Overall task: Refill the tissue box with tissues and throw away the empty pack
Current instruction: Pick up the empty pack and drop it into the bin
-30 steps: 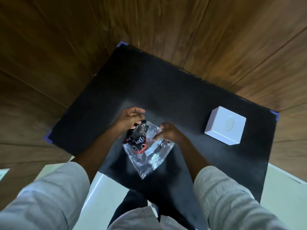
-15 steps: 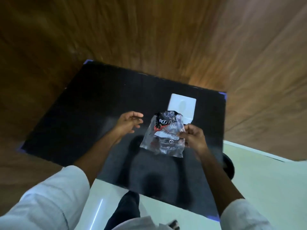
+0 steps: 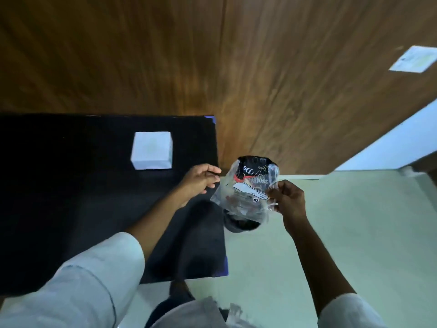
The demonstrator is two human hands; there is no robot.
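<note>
Head view: your right hand (image 3: 287, 200) is pinching the empty pack (image 3: 250, 188) by its right edge, thumb and fingers closed on the crinkled clear plastic, and it is hanging in the air past the right edge of the black mat (image 3: 71, 197), above the pale green floor (image 3: 354, 233); the pack is showing a black top, a red band and a white label with print too small to read, and it is looking flat and see-through; your left hand (image 3: 201, 179) is sitting just left of the pack, fingers loosely spread and curled, gripping nothing, not clearly touching the plastic, hovering over the mat's right edge; the tissue box (image 3: 152, 150) is resting on the mat, white, square-topped, with a faint oval on its top face, well apart from both hands, up and to the left of your left hand; a dark round thing (image 3: 241, 224) is showing directly under the pack at the mat's edge, partly hidden by the plastic, so can't tell what it is; both white sleeves (image 3: 78, 287) are filling the bottom corners; brown wood panelling (image 3: 212, 55) is taking up the top half, with a pale paper sheet (image 3: 413, 59) lying on it at far right, blurred; purple tape is marking the mat's far right corner
</note>
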